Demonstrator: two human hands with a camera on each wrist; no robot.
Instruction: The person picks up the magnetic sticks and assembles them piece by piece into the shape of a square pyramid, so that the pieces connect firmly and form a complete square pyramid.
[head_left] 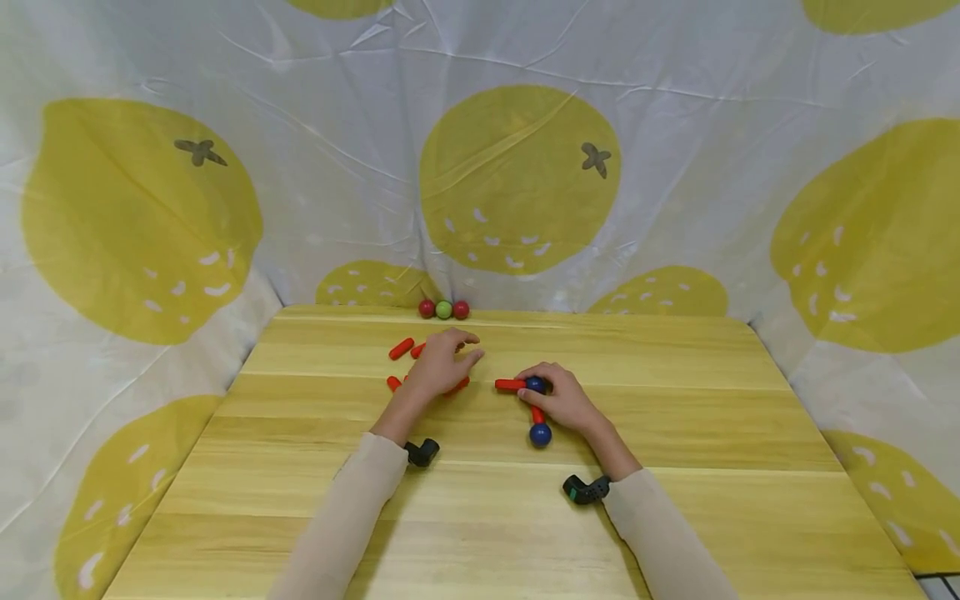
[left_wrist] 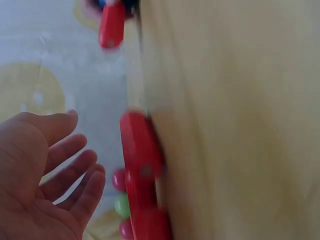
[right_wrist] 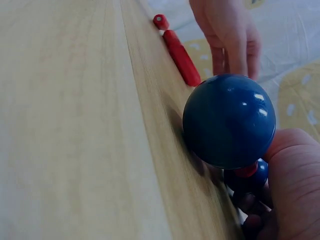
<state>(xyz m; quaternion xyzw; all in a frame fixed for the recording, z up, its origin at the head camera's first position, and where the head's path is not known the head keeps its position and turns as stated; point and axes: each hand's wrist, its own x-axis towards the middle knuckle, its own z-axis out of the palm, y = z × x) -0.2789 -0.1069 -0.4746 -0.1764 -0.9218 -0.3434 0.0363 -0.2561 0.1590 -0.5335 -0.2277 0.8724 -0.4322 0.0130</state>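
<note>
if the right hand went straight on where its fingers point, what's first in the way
By the head view, the right hand, led by the red stick at its fingertips, would probably meet the loose red stick by the left hand first; how high the left hand hovers is unclear.

Resembles a small draped recording booth; cannot be assigned with certainty to a home, lab or workshop. Screened along the far edge and both side edges of the wood-grain table (head_left: 480,517) by creased, pale fabric (head_left: 330,167) printed with large yellow fruit. Includes black devices (head_left: 587,490) worn at both wrists. Bordered low beyond the right edge by a light, dark-lined surface (head_left: 937,588), apparently tile.
</note>
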